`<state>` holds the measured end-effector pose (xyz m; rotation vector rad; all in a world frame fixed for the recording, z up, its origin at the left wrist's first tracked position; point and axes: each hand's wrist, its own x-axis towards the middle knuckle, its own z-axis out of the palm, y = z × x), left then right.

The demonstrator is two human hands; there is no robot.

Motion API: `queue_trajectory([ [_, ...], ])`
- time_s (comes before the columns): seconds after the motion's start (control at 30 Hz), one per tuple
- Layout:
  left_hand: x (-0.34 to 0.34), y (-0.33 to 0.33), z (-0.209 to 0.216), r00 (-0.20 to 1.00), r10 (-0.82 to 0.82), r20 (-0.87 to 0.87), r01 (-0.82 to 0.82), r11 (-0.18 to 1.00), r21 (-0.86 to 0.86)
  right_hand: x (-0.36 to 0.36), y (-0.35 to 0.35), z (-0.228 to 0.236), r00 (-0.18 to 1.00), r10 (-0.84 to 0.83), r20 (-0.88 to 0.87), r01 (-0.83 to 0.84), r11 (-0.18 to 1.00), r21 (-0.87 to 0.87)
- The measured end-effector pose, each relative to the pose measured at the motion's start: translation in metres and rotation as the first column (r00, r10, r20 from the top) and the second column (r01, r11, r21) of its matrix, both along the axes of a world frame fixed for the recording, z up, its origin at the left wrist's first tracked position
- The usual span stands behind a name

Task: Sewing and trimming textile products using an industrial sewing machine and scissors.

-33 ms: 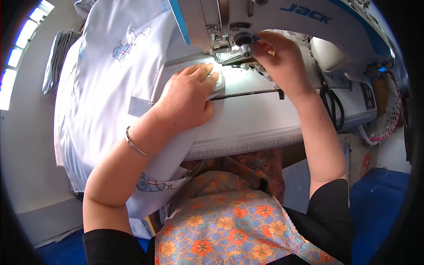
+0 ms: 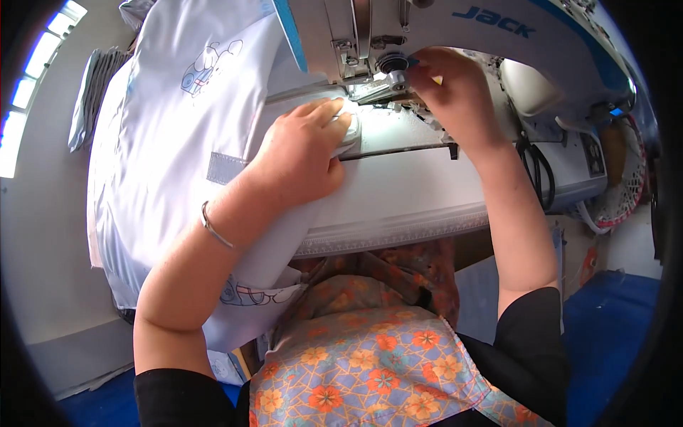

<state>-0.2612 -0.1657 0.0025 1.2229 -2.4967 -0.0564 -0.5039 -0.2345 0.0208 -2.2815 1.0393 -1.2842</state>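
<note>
My left hand (image 2: 302, 142) rests at the front of the sewing machine's needle area, fingers bent over a folded edge of white fabric (image 2: 171, 135). The fabric drapes over the table's left side and down to my lap, with a printed cartoon figure (image 2: 213, 67) and a grey stitched strip (image 2: 226, 168). My right hand (image 2: 455, 89) is raised beside the round dark dial (image 2: 393, 64) on the sewing machine's head (image 2: 455, 35). Its fingers are pinched together by a small blue part; what they hold is too small to make out.
A lamp lights the needle plate (image 2: 384, 114). Along the table's front edge runs a measuring scale (image 2: 398, 238). Black-handled scissors (image 2: 537, 171) hang at the right, near a netted basket (image 2: 626, 178). Folded grey cloths (image 2: 99, 96) are stacked at far left.
My right hand has shifted very slightly beside the dial. The left hand and the fabric under it have barely moved.
</note>
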Motion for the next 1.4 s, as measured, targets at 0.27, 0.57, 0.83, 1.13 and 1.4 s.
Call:
queue_trajectory([
  [0.27,0.001,0.002,-0.001,1.000,-0.029,-0.001,0.029,0.999,-0.024,-0.020,0.022,0.007,0.981,-0.100,-0.164,0.131,0.973,0.191],
  [0.57,0.007,-0.006,-0.003,1.000,-0.019,-0.009,0.019,0.999,-0.034,-0.147,0.096,0.003,0.736,-0.553,-0.390,0.657,0.721,0.220],
  [0.83,0.013,-0.012,-0.003,1.000,-0.005,0.010,0.005,1.000,0.005,-0.173,0.110,-0.014,0.747,-0.461,-0.479,0.580,0.804,0.130],
  [1.13,0.033,-0.033,-0.004,0.995,-0.096,-0.036,0.098,0.995,0.033,-0.164,0.112,0.004,0.954,-0.300,-0.022,0.225,0.664,0.713],
  [1.4,0.045,-0.051,-0.017,0.984,-0.152,-0.093,0.157,0.987,0.042,-0.061,0.133,0.005,0.872,0.074,0.485,-0.486,0.268,0.832],
])
